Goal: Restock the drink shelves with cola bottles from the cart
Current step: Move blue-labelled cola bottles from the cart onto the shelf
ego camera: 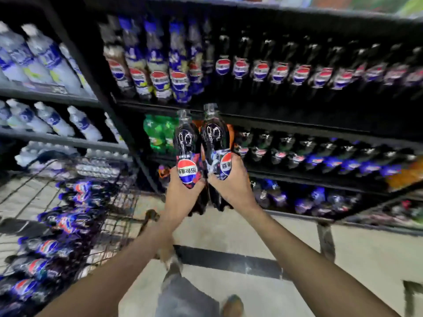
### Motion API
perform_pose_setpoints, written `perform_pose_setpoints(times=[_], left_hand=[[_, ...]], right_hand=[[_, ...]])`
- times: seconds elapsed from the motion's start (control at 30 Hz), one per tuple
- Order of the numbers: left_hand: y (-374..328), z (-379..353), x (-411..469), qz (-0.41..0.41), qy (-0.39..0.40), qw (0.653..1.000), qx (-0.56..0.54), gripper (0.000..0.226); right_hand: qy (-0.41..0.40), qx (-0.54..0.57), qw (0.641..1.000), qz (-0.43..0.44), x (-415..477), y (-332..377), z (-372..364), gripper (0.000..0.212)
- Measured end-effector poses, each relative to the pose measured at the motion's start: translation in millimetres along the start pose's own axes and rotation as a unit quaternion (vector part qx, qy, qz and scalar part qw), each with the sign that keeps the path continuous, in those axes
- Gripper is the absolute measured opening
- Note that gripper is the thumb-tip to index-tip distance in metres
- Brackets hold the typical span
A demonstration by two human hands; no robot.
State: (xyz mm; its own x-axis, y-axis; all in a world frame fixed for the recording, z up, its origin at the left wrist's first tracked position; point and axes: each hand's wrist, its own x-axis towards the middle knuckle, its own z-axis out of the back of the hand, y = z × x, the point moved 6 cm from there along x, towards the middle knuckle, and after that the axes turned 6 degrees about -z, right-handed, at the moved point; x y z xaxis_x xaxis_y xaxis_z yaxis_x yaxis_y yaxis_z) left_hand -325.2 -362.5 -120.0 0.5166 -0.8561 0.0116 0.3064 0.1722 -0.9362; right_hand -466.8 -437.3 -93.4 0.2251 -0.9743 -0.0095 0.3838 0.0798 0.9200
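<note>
My left hand (182, 197) grips a cola bottle (187, 143) by its lower body, held upright with the cap up. Right beside it, my right hand (233, 184) grips a second cola bottle (214, 138) the same way. The two bottles touch side by side in front of the black drink shelves (297, 126). Rows of cola bottles (297, 72) fill the upper shelf and more stand on the shelves below. The wire cart (109, 213) at the lower left holds several cola bottles (59, 225) lying down.
White drink bottles (45, 60) fill the shelving at the left. Green bottles (160, 133) stand just behind the held bottles. An orange bottle (402, 177) is at the far right. My legs and a shoe (231, 305) show over the pale floor below.
</note>
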Motion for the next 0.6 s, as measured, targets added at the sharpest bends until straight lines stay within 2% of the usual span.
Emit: perform_pose_setpoints(times=[0.3,0.4,0.6], left_hand=[[-91,-177,-35,-0.053,0.164,0.982,-0.082,0.050],[-108,-223,-34,-0.064,0.221,0.969,-0.094,0.039],[-144,-314,-16,-0.059,0.293,0.947,-0.120,0.032]], right_hand=[[-0.157,-0.010,0.986,-0.051,-18,-57,196,0.043],[-0.181,-0.006,0.981,-0.069,-15,-77,241,0.042],[-0.204,-0.018,0.975,-0.083,12,-102,321,0.033]])
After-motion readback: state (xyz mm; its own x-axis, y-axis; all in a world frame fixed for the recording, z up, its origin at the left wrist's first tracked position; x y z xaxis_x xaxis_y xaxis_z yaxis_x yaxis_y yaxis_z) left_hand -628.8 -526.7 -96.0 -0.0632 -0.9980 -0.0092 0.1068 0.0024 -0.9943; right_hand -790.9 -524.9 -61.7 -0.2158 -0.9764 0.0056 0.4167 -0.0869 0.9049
